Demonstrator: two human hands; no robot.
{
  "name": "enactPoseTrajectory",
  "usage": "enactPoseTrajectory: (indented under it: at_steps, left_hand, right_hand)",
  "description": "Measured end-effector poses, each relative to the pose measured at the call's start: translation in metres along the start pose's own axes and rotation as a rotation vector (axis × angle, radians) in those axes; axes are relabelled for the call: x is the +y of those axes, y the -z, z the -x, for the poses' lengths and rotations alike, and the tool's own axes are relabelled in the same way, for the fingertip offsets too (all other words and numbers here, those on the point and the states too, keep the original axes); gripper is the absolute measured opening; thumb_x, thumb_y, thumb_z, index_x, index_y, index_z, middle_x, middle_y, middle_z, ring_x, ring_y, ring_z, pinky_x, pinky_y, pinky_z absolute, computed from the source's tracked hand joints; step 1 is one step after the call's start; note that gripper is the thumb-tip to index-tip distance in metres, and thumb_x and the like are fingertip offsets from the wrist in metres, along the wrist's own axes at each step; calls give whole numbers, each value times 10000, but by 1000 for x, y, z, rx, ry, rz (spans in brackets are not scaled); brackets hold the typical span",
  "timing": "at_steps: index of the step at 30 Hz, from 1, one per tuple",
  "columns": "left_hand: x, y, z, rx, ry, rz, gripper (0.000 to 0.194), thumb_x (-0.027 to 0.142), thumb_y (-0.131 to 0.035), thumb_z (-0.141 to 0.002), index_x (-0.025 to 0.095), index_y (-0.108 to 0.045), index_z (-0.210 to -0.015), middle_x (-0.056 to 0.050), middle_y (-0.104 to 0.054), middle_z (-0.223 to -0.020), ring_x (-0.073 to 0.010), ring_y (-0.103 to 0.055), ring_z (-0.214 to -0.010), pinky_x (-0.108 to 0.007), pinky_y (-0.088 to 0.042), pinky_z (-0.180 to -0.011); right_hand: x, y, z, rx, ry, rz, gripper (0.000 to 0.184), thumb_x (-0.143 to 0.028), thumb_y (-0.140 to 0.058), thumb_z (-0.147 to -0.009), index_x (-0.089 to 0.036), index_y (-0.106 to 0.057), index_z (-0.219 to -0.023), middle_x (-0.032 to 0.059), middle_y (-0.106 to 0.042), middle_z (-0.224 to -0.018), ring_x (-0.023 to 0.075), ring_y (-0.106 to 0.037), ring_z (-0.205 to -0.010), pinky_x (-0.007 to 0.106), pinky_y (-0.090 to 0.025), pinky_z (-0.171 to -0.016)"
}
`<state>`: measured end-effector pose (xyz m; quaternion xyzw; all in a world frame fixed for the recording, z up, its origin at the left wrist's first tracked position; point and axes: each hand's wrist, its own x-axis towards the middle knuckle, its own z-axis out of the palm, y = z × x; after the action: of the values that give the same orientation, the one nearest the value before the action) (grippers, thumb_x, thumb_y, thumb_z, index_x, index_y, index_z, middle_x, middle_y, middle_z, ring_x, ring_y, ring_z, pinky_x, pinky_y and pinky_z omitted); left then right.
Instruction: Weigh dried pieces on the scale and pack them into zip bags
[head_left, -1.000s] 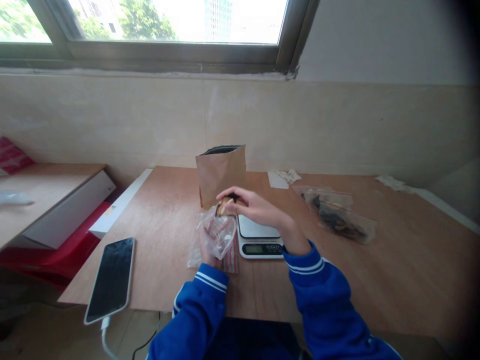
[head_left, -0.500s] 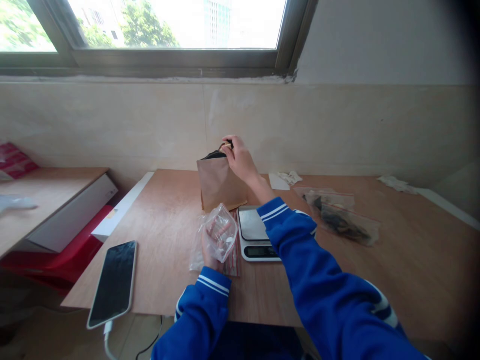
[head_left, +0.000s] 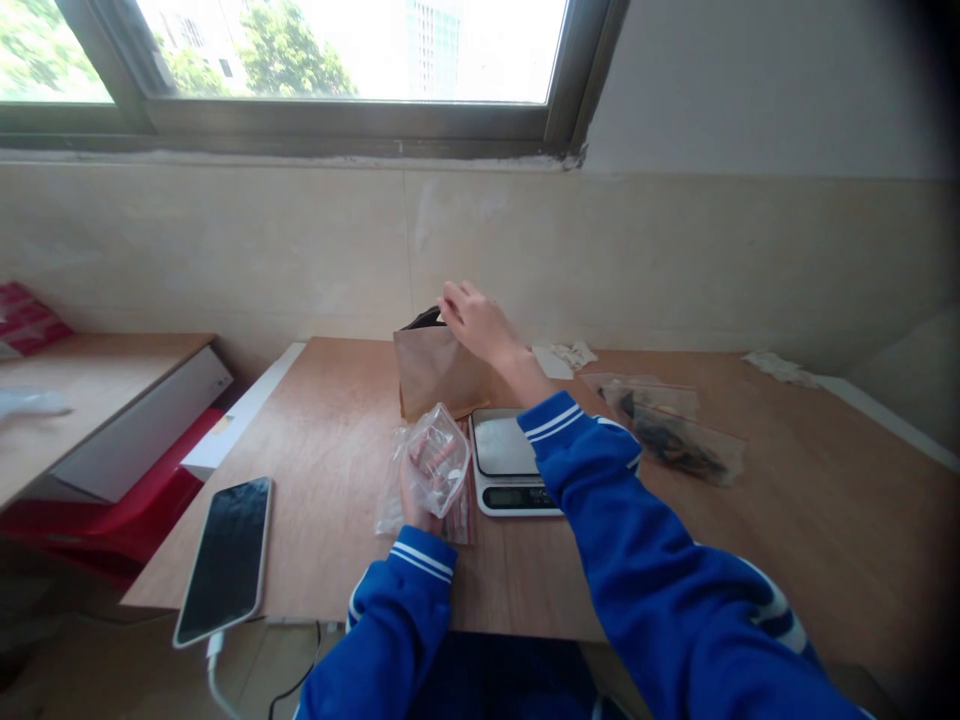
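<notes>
My left hand (head_left: 421, 480) is closed around a clear plastic zip bag (head_left: 442, 470), its mouth spread wide above the table. A small whitish bit shows in the bag. At the back, a brown paper bag (head_left: 435, 370) stands upright with its dark inside showing at the top. My right hand (head_left: 472, 318) is at the right side of that opening, fingers curled and pinched; what they hold, if anything, is hidden. Between my forearms sits a white kitchen scale (head_left: 499, 450) with a steel plate. More flat zip bags (head_left: 459, 520) lie under my left hand.
Two zip bags with dark dried pieces (head_left: 679, 445) lie to the right. A phone (head_left: 225, 560) on a white cable overhangs the table's front left edge. Crumpled tissue (head_left: 574, 355) lies by the wall. A red stool (head_left: 150, 520) stands left, beside another table (head_left: 97, 390).
My right hand has dropped slightly at the paper bag's mouth, and the brownish piece seen in its fingers before is out of sight. My left hand still holds the plastic bag; the view shifted slightly.
</notes>
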<state>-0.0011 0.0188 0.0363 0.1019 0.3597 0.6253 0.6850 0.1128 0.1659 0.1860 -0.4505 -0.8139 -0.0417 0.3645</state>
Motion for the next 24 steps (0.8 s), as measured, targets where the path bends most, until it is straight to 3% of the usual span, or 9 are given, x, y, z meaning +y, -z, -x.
enactPoseTrajectory:
  at_steps: [5, 7, 10, 13, 18, 20, 22, 24]
  left_hand:
    - [0, -1, 0, 23, -48, -69, 498, 403, -414, -915, 187, -449, -1362, -150, -684, -1029, -136, -637, -593, -193, -427, -478]
    - [-1, 0, -1, 23, -37, -65, 512, 433, -408, -913, 190, -447, -1362, -153, -680, -1037, -146, -640, -611, -203, -431, -493]
    - [-2, 1, -2, 12, -28, -62, 538, 475, -372, -915, 190, -432, -1368, -163, -670, -1063, -194, -663, -689, -249, -474, -541]
    - [-2, 1, -3, 0, -30, -69, 529, 457, -351, -923, 182, -422, -1369, -164, -673, -1054, -213, -669, -716, -273, -496, -561]
    - [1, -2, 0, -29, -56, -43, 476, 431, -362, -926, 161, -508, -1289, -163, -697, -985, -171, -635, -605, -237, -455, -489]
    - [0, -4, 3, -58, -66, -40, 501, 480, -360, -915, 143, -566, -1223, -163, -706, -932, -192, -636, -603, -268, -472, -501]
    - [-4, -4, 5, -85, -81, -87, 565, 556, -351, -893, 128, -616, -1149, -157, -709, -872, -209, -633, -596, -304, -485, -513]
    - [-9, -3, 6, -105, -155, -232, 629, 623, -325, -871, 126, -647, -1083, -145, -707, -837, -225, -639, -627, -336, -503, -547]
  right_hand:
    - [-8, 1, 8, 57, 15, 99, 434, -409, -284, -991, -180, -605, -809, 107, -575, -965, 217, -568, -890, 311, -426, -772]
    - [-8, -1, 9, 80, -4, 63, 432, -443, -295, -984, -175, -598, -834, 112, -590, -949, 229, -559, -917, 322, -415, -793]
    - [-7, -4, 10, 91, -83, -13, 407, -487, -318, -970, -180, -571, -885, 74, -613, -832, 208, -570, -807, 309, -410, -768]
    - [-9, -1, 13, 127, -93, -5, 389, -467, -334, -970, -191, -559, -812, 62, -615, -777, 216, -560, -817, 331, -398, -823]
    - [-26, 14, 52, 258, -138, -152, 342, -347, -279, -987, -203, -557, -849, 78, -615, -931, 212, -540, -939, 346, -382, -905]
    - [-36, 15, 80, 190, -217, -286, 325, -370, -287, -980, -208, -550, -879, 67, -615, -900, 196, -559, -883, 320, -419, -844]
    - [-44, 11, 110, 63, -316, -389, 290, -459, -418, -926, -203, -550, -962, 65, -623, -927, 195, -579, -868, 308, -444, -794]
    - [-47, 6, 134, -69, -418, -499, 341, -515, -468, -889, -207, -560, -1002, 46, -641, -906, 183, -598, -799, 288, -457, -717]
